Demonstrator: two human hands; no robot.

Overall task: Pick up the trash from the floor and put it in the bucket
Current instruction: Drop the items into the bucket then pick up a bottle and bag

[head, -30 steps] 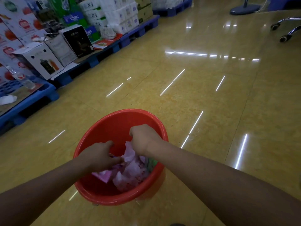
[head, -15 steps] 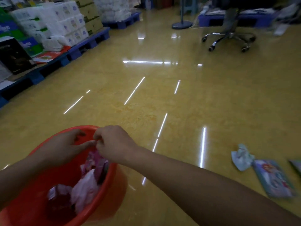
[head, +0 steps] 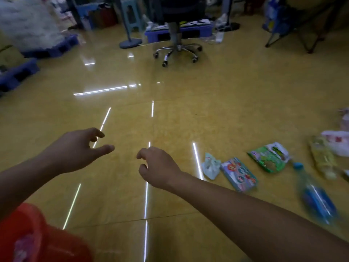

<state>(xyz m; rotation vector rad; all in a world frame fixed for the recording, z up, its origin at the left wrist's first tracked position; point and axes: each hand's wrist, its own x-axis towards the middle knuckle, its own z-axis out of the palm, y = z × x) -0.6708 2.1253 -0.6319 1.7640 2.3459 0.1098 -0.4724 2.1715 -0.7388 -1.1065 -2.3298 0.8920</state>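
The left hand [head: 75,150] and the right hand [head: 160,167] were held out side by side over the glossy yellow floor [head: 179,120], a gap between them. Both were seen empty: the left with thumb and fingers loosely spread, the right with fingers hanging slackly curled. The red bucket [head: 47,227] was caught blurred at the lower left corner, with pink trash [head: 22,248] inside it. More litter was seen lying on the floor to the right: a pale crumpled wrapper [head: 210,165] touching a cartoon-printed packet [head: 238,173], a green packet [head: 268,156], a blue-capped plastic bottle [head: 317,197], a yellow packet [head: 323,157] and a white bag [head: 336,142]. An office chair [head: 177,50] was pictured at the far end.
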